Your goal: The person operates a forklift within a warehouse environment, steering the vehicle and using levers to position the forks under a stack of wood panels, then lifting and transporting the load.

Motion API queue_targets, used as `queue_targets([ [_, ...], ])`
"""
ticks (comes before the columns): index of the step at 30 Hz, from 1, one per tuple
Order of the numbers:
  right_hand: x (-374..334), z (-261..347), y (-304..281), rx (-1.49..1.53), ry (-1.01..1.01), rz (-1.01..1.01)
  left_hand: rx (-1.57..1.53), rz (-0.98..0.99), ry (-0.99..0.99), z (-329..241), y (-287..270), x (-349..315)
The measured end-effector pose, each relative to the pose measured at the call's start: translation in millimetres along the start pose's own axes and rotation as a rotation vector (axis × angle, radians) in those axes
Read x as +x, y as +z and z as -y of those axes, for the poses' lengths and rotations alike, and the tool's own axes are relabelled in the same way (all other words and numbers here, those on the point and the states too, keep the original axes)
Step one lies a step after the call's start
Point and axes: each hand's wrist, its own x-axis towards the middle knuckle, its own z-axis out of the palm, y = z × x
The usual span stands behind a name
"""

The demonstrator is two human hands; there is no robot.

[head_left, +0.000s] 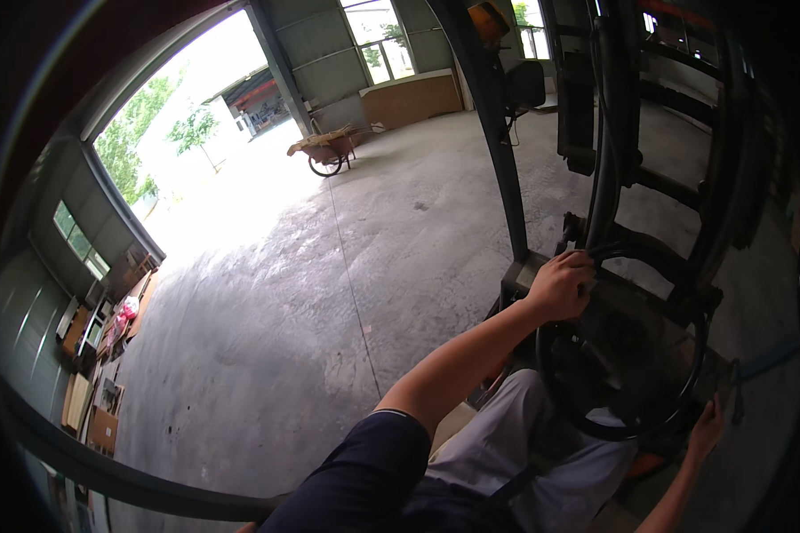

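Firstly, left hand (564, 284): fingers curled round the upper-left rim of a black steering wheel (629, 433), right side of view; right hand (706, 430): low, beside a dark lever (737, 391), its grip too dim to tell; farther out: grey floor (258, 311), loaded wheelbarrow (327, 148) near a bright doorway (200, 169)

Left hand (564, 286) on the steering wheel (615, 433), right hand (707, 428) just right of its lower rim, mast (606, 115) beyond, wheelbarrow (329, 149) (way over there) near the door post (281, 71), boards (78, 401) along the left wall (27, 284).
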Motion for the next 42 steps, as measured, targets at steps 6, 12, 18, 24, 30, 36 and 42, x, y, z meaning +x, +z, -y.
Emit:
queue_targets([
  [6,136.3,-15.5,102.4,-0.026,-0.001,-0.002,0.024,0.039,-0.234,118.4,126.3,136.8],
  [12,266.3,-29.7,187.0,-0.074,0.059,-0.047,0.007,0.142,-0.388,216.8,221.5,245.0],
  [18,394.7,7.7,261.2,-0.296,0.226,0.081,-0.003,0.097,-0.328,329.6,310.3,314.0],
  [24,513.4,22.4,334.6,-0.004,0.373,0.01,-0.016,0.065,-0.185,422.2,376.9,368.6],
  [30,596.3,-8.5,435.5,-0.045,0.326,-0.146,-0.075,0.056,-0.011,538.0,484.1,434.0],
  [36,647.9,28.1,548.9,0.003,0.51,-0.085,-0.085,0.129,-0.121,640.2,595.3,521.4],
  [42,623.9,35.6,640.7,-0.081,0.362,-0.336,-0.234,0.209,-0.035,675.0,656.3,543.0],
])
